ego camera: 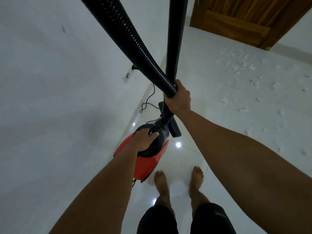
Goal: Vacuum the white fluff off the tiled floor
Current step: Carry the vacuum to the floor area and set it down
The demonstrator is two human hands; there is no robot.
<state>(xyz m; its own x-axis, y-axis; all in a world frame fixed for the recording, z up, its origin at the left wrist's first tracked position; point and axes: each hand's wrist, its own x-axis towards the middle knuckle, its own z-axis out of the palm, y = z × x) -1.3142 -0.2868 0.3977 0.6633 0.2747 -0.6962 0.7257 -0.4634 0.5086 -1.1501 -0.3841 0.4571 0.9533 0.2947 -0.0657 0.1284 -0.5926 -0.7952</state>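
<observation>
White fluff (249,68) is lying in small soft tufts across the glossy tiled floor (211,115), to my right, near the wooden door (244,19). My right hand (177,97) is closing its grip around the smooth rigid black tube (175,39) together with the end of the ribbed flexible hose (128,38). My left hand (145,137) is pressing its grip, fingers curled, onto the rounded dark top of the red vacuum body (146,162). A thin black cord (148,100) is trailing toward the white wall (59,81). My bare feet (196,176) are standing on the tiles.
</observation>
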